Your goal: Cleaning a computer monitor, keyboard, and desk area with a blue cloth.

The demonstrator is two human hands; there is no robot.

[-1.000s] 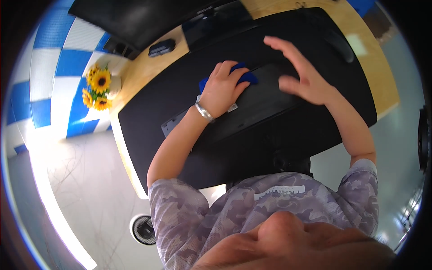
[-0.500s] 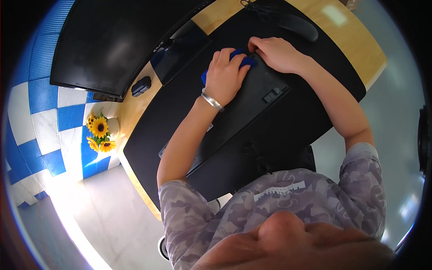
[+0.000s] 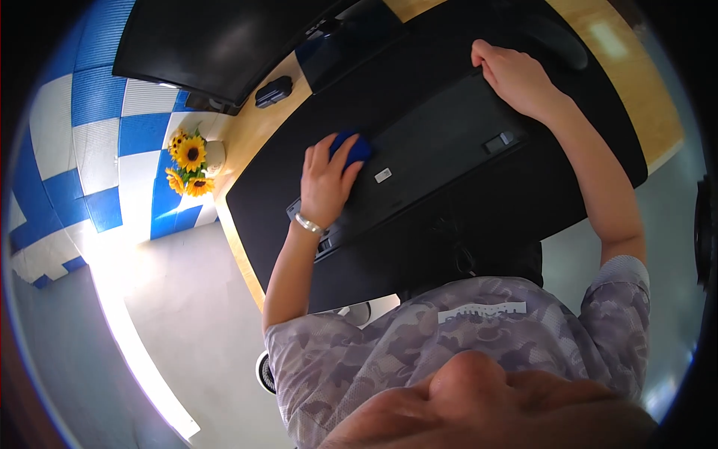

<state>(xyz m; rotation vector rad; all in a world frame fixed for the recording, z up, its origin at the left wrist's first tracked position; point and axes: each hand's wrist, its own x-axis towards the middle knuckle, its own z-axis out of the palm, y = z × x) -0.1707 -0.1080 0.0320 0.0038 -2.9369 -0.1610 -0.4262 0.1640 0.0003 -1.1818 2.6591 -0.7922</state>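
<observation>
A black keyboard (image 3: 428,146) lies bottom-up on a dark desk mat (image 3: 576,157), with a small white label and flip feet showing. My left hand (image 3: 325,176), a silver bracelet at its wrist, is closed on a blue cloth (image 3: 355,150) and presses it on the keyboard's left part. My right hand (image 3: 512,78) has its fingers curled around the keyboard's far right end. A dark cable (image 3: 464,251) lies on the mat below the keyboard.
A monitor (image 3: 194,45), a small black object (image 3: 273,91) and a vase of sunflowers (image 3: 191,153) are along the desk's back and left. A mouse (image 3: 561,49) lies at the back right of the mat. The wooden desk (image 3: 651,135) has a blue-and-white tiled wall beside it.
My left hand has slid leftward and down along the keyboard with the cloth, uncovering the label. My right hand has gone from spread fingers a second ago to gripping the keyboard's end.
</observation>
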